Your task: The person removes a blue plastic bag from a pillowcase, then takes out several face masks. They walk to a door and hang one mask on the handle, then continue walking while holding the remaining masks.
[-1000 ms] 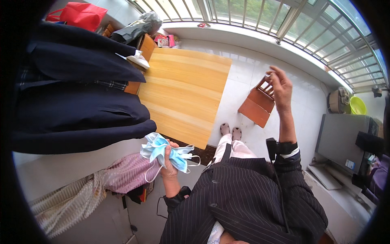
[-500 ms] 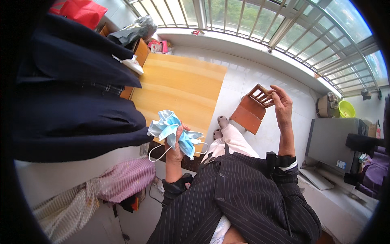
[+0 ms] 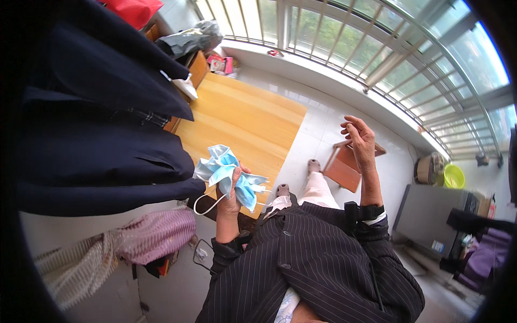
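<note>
Crumpled light-blue face masks (image 3: pixel 222 171) with white ear loops are gripped in my left hand (image 3: pixel 232 196), its fingers wrapped round them. They hang over the near part of a yellow wooden table (image 3: pixel 250 110), and one loop dangles below. My right hand (image 3: pixel 362 139) is raised on the right with nothing in it, fingers loosely bent and apart. Behind and below it stands a small reddish-brown wooden chair (image 3: pixel 343 171), partly hidden by my forearm.
Dark navy clothes (image 3: pixel 102 156) hang at the left, beside a pink striped cloth (image 3: pixel 161 234). Barred windows (image 3: pixel 334 29) run along the far side. At the right are a grey cabinet (image 3: pixel 431 215), a lime-green basin (image 3: pixel 453 176) and a purple bag (image 3: pixel 487 253).
My view has turned a little and my feet have stepped apart. My right hand has shifted slightly left, its fingers now bent more. The masks stay in my left hand.
</note>
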